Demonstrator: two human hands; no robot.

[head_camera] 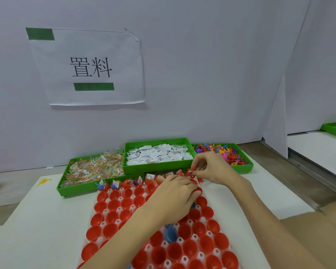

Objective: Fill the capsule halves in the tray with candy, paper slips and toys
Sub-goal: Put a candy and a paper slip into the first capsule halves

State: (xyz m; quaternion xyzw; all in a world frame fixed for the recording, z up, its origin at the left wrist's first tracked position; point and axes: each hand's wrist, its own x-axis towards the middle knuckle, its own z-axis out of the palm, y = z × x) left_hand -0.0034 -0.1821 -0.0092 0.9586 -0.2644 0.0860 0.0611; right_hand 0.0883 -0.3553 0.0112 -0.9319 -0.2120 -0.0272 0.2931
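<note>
I hold my right hand (211, 167) at the far row of red capsule halves (114, 204) in the white tray (103, 226), fingertips pinching a small red toy (191, 171), likely to seat it in the cup just beneath. My left hand (175, 197) curls beside them, steadying that row; whether it holds anything, I cannot tell. The toy bin (241, 166) lies just beyond my fingers.
</note>
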